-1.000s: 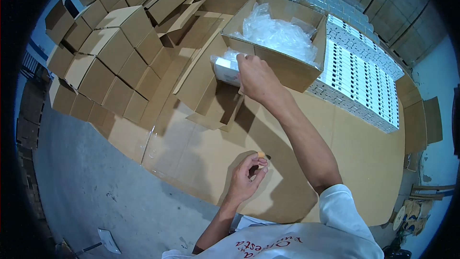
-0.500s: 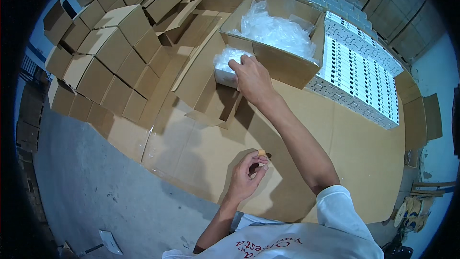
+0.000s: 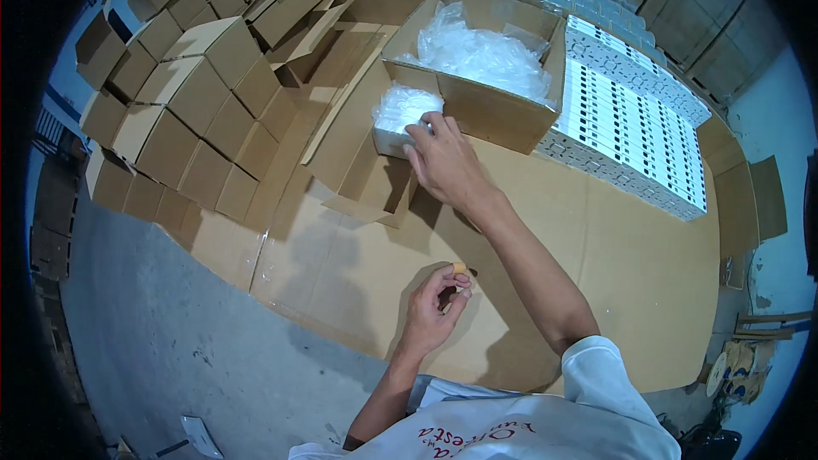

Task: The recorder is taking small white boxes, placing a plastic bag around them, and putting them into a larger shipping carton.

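My right hand (image 3: 447,159) reaches forward over a small white box (image 3: 389,143) heaped with clear plastic bags (image 3: 407,108). Its thumb and fingers curl in at the right side of that box; what is between them, if anything, is hidden. The small white box sits at the far end of an open brown carton (image 3: 351,132). Close to my body, my left hand (image 3: 430,313) hovers above the cardboard surface with loosely bent fingers, thumb a little apart. An orange finger cot or band (image 3: 460,268) shows at its index fingertip. I see nothing held there.
Behind stands a large open carton (image 3: 503,115) full of crumpled clear plastic. White patterned boxes (image 3: 630,136) are stacked to its right. On the left rises a stack of brown cartons (image 3: 200,115), with an open-flapped carton (image 3: 294,21) behind. Cardboard sheeting (image 3: 622,290) covers the work surface.
My right hand has drawn back from the top of the plastic bags to the right side of the small white box. My left hand has barely moved.
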The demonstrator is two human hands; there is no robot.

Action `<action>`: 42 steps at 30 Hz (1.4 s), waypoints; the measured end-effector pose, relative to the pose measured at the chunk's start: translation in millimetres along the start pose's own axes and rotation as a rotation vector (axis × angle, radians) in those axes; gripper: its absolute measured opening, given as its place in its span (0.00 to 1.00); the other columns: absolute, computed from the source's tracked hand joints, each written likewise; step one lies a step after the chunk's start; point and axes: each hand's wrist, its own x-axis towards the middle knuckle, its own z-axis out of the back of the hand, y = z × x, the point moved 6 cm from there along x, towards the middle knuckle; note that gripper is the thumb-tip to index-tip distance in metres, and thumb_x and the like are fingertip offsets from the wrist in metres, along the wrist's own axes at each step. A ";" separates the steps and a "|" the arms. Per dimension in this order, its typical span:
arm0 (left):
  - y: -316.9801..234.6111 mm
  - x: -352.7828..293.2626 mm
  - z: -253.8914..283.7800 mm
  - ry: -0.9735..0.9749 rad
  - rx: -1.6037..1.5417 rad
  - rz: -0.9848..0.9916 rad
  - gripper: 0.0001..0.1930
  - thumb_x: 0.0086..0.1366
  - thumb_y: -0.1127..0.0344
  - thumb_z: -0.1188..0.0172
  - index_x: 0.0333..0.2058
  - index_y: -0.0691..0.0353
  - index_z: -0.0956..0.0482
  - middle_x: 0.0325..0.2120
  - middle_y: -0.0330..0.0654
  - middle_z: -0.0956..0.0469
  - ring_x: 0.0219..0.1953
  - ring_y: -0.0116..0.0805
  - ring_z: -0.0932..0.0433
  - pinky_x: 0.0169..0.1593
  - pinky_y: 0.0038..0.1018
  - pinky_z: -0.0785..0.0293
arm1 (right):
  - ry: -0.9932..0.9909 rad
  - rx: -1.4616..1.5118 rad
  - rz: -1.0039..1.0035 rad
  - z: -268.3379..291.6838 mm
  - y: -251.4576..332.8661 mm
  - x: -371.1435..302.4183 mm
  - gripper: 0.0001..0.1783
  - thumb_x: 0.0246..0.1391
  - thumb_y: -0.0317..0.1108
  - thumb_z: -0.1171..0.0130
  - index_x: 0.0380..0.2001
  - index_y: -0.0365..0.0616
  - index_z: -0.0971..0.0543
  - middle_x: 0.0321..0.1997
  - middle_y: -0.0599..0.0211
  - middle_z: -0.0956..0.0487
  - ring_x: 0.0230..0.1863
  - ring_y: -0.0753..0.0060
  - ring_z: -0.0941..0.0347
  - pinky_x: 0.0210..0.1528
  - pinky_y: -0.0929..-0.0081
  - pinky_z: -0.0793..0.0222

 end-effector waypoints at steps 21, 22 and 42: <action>-31.4 38.7 -140.9 -0.028 -0.052 -0.047 0.15 0.66 0.80 0.41 0.51 0.70 0.27 0.37 0.41 0.21 0.41 0.28 0.21 0.49 0.25 0.22 | -0.411 -0.127 -0.164 299.1 -230.5 -70.0 0.21 0.58 0.35 0.40 0.53 0.38 0.26 0.54 0.47 0.27 0.56 0.44 0.30 0.57 0.55 0.30; -36.6 41.7 -152.1 -0.039 -0.063 -0.050 0.15 0.66 0.81 0.41 0.51 0.70 0.27 0.37 0.41 0.21 0.41 0.28 0.22 0.50 0.26 0.23 | -0.431 -0.165 -0.175 321.4 -253.8 -71.3 0.21 0.58 0.35 0.40 0.53 0.38 0.26 0.54 0.47 0.27 0.56 0.44 0.30 0.57 0.55 0.30; -52.6 59.7 -232.3 -0.219 0.033 0.067 0.11 0.69 0.74 0.42 0.49 0.67 0.24 0.44 0.55 0.18 0.41 0.33 0.20 0.45 0.25 0.23 | -0.258 -0.398 -0.616 446.5 -548.2 -59.2 0.33 0.57 0.29 0.42 0.66 0.44 0.36 0.70 0.56 0.36 0.66 0.43 0.36 0.70 0.53 0.41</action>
